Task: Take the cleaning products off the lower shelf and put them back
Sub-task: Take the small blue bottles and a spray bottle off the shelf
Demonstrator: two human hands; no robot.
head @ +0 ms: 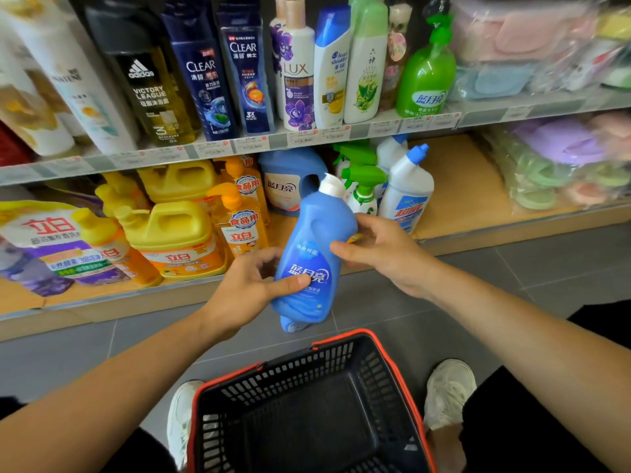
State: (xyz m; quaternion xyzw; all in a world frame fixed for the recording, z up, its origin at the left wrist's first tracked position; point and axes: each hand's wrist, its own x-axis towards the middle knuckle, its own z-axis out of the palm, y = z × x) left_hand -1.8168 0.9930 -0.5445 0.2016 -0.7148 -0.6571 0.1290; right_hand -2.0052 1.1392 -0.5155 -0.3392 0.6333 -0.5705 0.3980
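A black shopping basket with an orange rim (404,380) sits on grey floor tiles between a person's two pale sneakers (448,390), its floor bare. Just beyond the basket's far edge, both of the person's hands hold a blue detergent bottle (316,247) with a white flip cap in the air in front of the lower shelf (461,189). The bottle stands nearly upright, its cap tipped slightly to the right and its label facing the camera. The left hand (247,290) grips the bottle low down, thumb laid across the front label and fingers curled behind it. The right hand (387,256) holds the bottle's upper right side, with its fingers wrapped round the edge.

On the wooden lower shelf behind the bottle stand yellow handled jugs (174,233) and orange pump bottles (239,216) at left, beside a printed refill pouch (41,240). A large blue jug (290,179) stands at centre. Green trigger sprays (363,177) and white angled-neck bottles with blue caps (406,189) stand to the right of it.

The shelf above carries a row of shampoo and body wash bottles (201,76) and a green pump bottle (426,75), with price tags (251,143) along its front edge. Wrapped pastel goods (532,39) fill the right end of both shelves.
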